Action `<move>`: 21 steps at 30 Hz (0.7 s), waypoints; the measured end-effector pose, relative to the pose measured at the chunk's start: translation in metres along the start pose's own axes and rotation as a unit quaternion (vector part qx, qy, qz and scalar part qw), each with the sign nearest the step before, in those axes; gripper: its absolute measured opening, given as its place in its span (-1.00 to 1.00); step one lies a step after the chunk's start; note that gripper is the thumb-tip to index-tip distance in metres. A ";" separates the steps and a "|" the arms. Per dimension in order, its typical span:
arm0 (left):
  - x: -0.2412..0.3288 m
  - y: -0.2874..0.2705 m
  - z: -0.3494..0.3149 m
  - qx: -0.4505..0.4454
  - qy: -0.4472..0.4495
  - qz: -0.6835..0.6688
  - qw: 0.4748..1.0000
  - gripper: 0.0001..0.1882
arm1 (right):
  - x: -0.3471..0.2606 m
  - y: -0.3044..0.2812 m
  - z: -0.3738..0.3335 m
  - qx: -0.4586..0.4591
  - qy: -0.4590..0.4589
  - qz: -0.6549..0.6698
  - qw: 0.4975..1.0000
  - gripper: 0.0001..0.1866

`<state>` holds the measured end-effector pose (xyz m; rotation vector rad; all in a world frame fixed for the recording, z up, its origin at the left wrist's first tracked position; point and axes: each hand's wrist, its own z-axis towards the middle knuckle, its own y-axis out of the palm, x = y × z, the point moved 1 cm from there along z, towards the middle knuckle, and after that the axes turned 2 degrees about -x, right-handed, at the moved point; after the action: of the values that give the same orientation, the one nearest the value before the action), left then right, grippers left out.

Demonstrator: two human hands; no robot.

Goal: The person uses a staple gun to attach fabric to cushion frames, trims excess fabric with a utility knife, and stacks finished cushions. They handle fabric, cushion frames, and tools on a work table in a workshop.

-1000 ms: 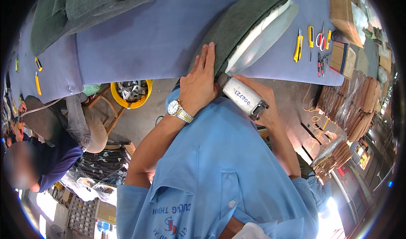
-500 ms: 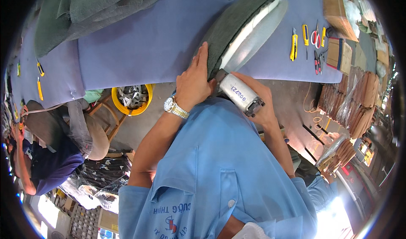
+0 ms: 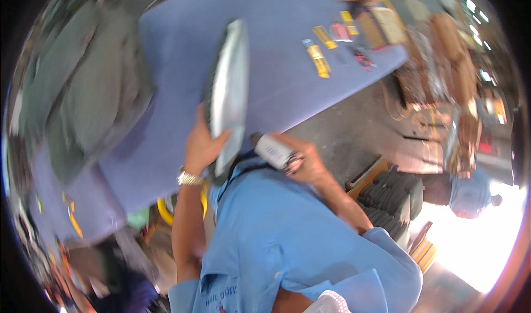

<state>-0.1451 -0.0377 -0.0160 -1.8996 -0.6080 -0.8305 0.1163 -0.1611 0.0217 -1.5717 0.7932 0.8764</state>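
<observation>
Motion blur smears the head view, which has swung so that the blue-covered table (image 3: 166, 147) now runs diagonally from upper right to lower left, where half a second ago it lay nearly level across the top. The foam cushion in its grey-green cover (image 3: 228, 94), which rested flat near the table's front edge a moment ago, now stands up on its long edge, its pale foam face turned toward the camera and its lower end at the table's front edge, just above the person's blue shirt. This suggests the piece is being turned to bring another side up. The left hand (image 3: 202, 144), a watch at its wrist, grips the cushion's lower left edge, fingers curled behind the cover and thumb across the front. The right hand (image 3: 301, 163) is closed around a silver handheld tool (image 3: 275, 151), held just right of the cushion's lower end and not clearly touching it.

Open blue surface lies to the right of the cushion. Yellow utility knives (image 3: 319, 61) and other small tools sit well apart, near the far right corner. Grey-green fabric pieces (image 3: 83, 91) crowd the left side, close to the cushion's back. The table's front edge runs right beneath both hands.
</observation>
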 end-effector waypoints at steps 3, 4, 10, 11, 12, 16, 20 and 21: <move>0.010 -0.018 0.041 0.031 0.051 -0.004 0.998 -0.04 | 0.001 0.000 -0.005 0.009 -0.052 -0.017 0.998 -0.14; 0.014 -0.024 0.055 0.036 0.036 -0.003 0.999 -0.10 | -0.005 -0.001 -0.010 0.008 -0.030 -0.026 0.999 -0.16; 0.007 -0.046 0.100 0.028 0.038 -0.037 0.998 -0.47 | -0.018 -0.025 -0.033 0.027 0.039 0.010 0.999 -0.23; 0.011 -0.051 0.101 0.012 0.030 -0.005 0.999 -0.48 | -0.013 -0.028 -0.039 0.047 0.030 0.007 0.998 -0.24; 0.019 -0.064 0.097 0.005 0.021 0.028 0.999 -0.49 | -0.003 -0.030 -0.042 0.064 0.014 0.004 0.998 -0.24; 0.042 -0.083 0.087 0.100 0.080 0.072 0.989 -0.46 | 0.012 -0.055 -0.044 0.156 -0.010 0.013 0.988 -0.30; 0.081 -0.055 0.076 0.216 0.024 0.190 0.957 -0.47 | 0.027 -0.092 -0.037 0.223 -0.061 0.046 0.972 -0.30; 0.073 -0.035 0.090 0.223 0.073 0.157 0.959 -0.48 | 0.025 -0.106 -0.043 0.246 -0.072 0.057 0.965 -0.29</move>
<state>-0.0965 0.0635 0.0295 -1.4564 -0.3505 -0.5634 0.2253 -0.1877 0.0568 -1.0231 0.9195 0.7912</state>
